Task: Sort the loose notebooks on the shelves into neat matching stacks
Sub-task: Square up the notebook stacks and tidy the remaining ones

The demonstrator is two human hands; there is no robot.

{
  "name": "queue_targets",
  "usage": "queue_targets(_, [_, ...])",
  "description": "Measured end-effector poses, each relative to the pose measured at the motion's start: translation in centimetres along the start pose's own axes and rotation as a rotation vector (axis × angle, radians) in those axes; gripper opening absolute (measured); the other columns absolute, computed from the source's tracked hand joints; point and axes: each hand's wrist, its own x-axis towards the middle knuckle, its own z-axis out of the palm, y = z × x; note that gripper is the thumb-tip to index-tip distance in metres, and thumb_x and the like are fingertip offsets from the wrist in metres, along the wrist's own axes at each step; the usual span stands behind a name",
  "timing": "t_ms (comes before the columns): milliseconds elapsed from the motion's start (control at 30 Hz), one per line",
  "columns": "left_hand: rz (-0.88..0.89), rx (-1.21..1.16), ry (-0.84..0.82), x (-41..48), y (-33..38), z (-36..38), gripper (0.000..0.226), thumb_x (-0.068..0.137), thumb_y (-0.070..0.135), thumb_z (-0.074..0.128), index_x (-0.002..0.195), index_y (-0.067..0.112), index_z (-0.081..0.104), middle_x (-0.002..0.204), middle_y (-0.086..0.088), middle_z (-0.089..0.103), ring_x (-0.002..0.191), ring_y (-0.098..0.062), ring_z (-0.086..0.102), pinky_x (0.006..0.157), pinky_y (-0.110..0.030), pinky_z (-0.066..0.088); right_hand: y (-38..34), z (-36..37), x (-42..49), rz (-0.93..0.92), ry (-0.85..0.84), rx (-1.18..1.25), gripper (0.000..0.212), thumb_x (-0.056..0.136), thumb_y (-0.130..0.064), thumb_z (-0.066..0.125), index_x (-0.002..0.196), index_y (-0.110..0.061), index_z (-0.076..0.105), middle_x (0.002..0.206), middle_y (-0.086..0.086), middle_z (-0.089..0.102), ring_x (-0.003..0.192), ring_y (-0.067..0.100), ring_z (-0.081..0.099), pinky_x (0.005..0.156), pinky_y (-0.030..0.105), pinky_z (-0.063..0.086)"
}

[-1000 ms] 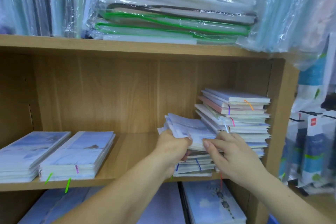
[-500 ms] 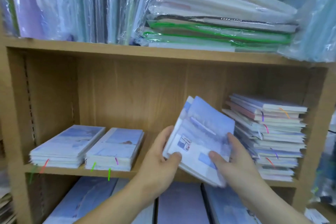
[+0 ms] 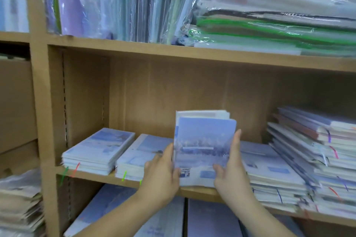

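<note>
Tilted a moment ago, the notebook bundle (image 3: 204,140) is now standing upright on the shelf board (image 3: 96,176), left of the tall mixed pile (image 3: 317,159), with the left hand (image 3: 161,175) and right hand (image 3: 231,171) clasping its side edges, apparently squaring it. Next it is needing a matching stack; fingers behind are lying hidden, and blur is smearing the covers.

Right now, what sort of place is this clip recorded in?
Probably a stationery shop or its stockroom. Wooden shelves carry flat stacks of matching notebooks, plastic-wrapped packs fill the shelf above, and the left hand and right hand hold a notebook bundle.
</note>
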Motion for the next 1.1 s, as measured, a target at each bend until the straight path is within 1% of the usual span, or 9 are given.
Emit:
queue_targets(167, [0.017,0.084,0.031,-0.4,-0.6,0.9,0.067,0.098,0.035,0.053,0.15,0.043,0.011,0.126,0.016,0.049,0.127,-0.014,0.032,0.096,-0.039,0.034,1.9,2.1,-2.3,0.005,0.008,0.017,0.113,0.096,-0.005,0.057,0.143,-0.053,-0.034,0.167,-0.011,0.01,0.144,0.011,0.034,0.1,0.017,0.033])
queue_targets(300, [0.027,0.154,0.003,-1.4,-1.0,1.7,0.071,0.102,0.037,0.044,0.151,0.04,-0.007,0.11,0.023,0.036,0.126,-0.011,0.028,0.092,-0.034,0.03,3.0,3.1,-3.4,0.053,-0.027,-0.022,0.108,0.096,-0.003,0.056,0.145,-0.044,-0.03,0.166,-0.011,0.002,0.144,0.01,0.031,0.1,0.017,0.029])
queue_targets(400, [-0.014,0.197,-0.016,-1.6,-1.1,2.5,0.056,0.103,0.032,0.041,0.148,0.034,0.007,0.109,0.019,0.031,0.125,-0.011,0.03,0.086,-0.03,0.025,3.3,3.5,-3.7,0.119,-0.067,-0.066,0.105,0.095,-0.002,0.055,0.152,-0.039,-0.024,0.166,-0.008,0.013,0.143,0.022,0.037,0.097,0.021,0.034])
queue_targets(600, [-0.076,0.18,-0.035,-1.6,-0.9,3.1,0.054,0.101,0.024,0.043,0.146,0.033,0.016,0.116,0.015,0.038,0.123,-0.01,0.026,0.085,-0.031,0.023,2.5,3.3,-3.3,0.181,-0.065,-0.007,0.101,0.092,0.002,0.055,0.153,-0.052,-0.005,0.153,-0.013,0.034,0.128,0.01,0.045,0.096,0.025,0.04])
queue_targets(733, [-0.012,0.089,-0.027,-0.8,-0.2,1.3,0.064,0.097,0.017,0.044,0.148,0.041,0.013,0.109,0.017,0.049,0.117,-0.015,0.034,0.09,-0.033,0.034,0.8,2.1,-3.0,0.171,-0.059,0.091,0.096,0.089,0.007,0.052,0.131,-0.072,0.016,0.129,-0.036,0.044,0.117,-0.017,0.044,0.084,0.004,0.039])
queue_targets(800, [0.041,0.07,-0.013,-0.8,0.0,0.2,0.068,0.098,0.02,0.044,0.15,0.047,0.01,0.101,0.016,0.057,0.111,-0.016,0.041,0.093,-0.036,0.039,-0.4,0.8,-3.0,0.168,-0.087,0.109,0.085,0.09,0.004,0.05,0.132,-0.066,0.028,0.124,-0.041,0.047,0.116,-0.02,0.044,0.079,0.001,0.036])
queue_targets(933, [0.013,-0.172,-0.085,-2.0,0.3,-0.5,0.057,0.101,0.023,0.044,0.143,0.059,0.028,0.105,0.019,0.068,0.095,-0.014,0.065,0.082,-0.033,0.052,-0.4,-1.4,-2.6,0.238,-0.194,0.09,0.058,0.093,-0.002,0.05,0.133,-0.044,0.045,0.119,-0.027,0.059,0.111,0.001,0.054,0.077,0.007,0.037])
queue_targets(1033, [-0.141,-0.25,-0.152,-2.0,0.1,1.2,0.027,0.102,0.022,0.044,0.122,0.037,0.053,0.094,0.012,0.067,0.098,-0.022,0.069,0.074,-0.034,0.052,0.2,-1.6,-2.7,0.322,-0.271,-0.033,0.03,0.099,-0.015,0.051,0.129,-0.021,0.051,0.115,-0.006,0.062,0.107,0.016,0.058,0.083,0.024,0.042])
queue_targets(1100, [-0.214,-0.223,-0.167,-2.2,-0.1,2.1,0.009,0.102,0.024,0.044,0.104,0.026,0.053,0.079,0.007,0.059,0.091,-0.031,0.07,0.067,-0.036,0.052,0.5,-1.2,-3.0,0.39,-0.316,-0.074,0.02,0.102,-0.023,0.049,0.12,-0.013,0.05,0.112,0.002,0.061,0.102,0.02,0.059,0.085,0.028,0.046])
